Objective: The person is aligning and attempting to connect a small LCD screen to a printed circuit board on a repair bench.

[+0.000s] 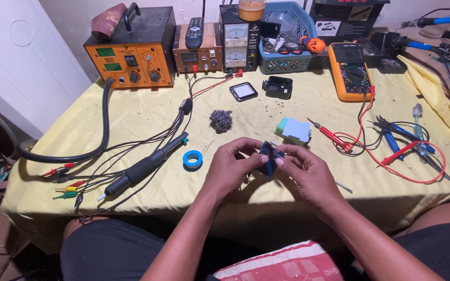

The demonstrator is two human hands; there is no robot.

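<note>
Work appears barely begun: a small blue circuit board (pixel 268 157) is gripped between left hand (pixel 231 165) and right hand (pixel 308 171) at table centre, while the soldering iron (pixel 141 169) lies untouched at nine o'clock.

Light: even, moderately bright, from above | Shadows: soft, short, under hands on tabletop (pixel 131 112) | Glare: slight on small square screen (pixel 244 91) | Focus: sharp centre, softer far right | Distortion: wide-angle bowing at edges | Near left corner: dim
</note>
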